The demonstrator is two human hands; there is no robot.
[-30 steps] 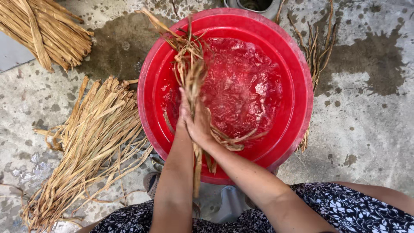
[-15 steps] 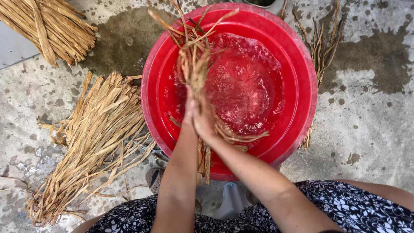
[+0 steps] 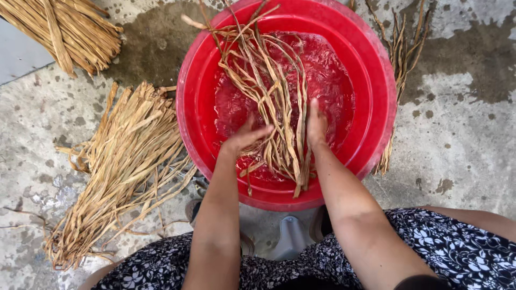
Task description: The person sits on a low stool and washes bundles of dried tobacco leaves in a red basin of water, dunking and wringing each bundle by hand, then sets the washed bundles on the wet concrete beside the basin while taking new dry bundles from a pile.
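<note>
Head view: left hand [image 3: 244, 138] and right hand [image 3: 316, 124], earlier clasped together, now spread open beside wet strands [image 3: 271, 102].

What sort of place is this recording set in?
Probably an outdoor yard or work area at ground level. The floor is rough, stained concrete ground with wet patches; a round red plastic basin of water sits directly on it, and bundles of dried tan plant strips lie loose beside it.

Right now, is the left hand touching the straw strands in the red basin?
Touching. Head view: left hand presses against the wet straw strands over the red basin.
</note>
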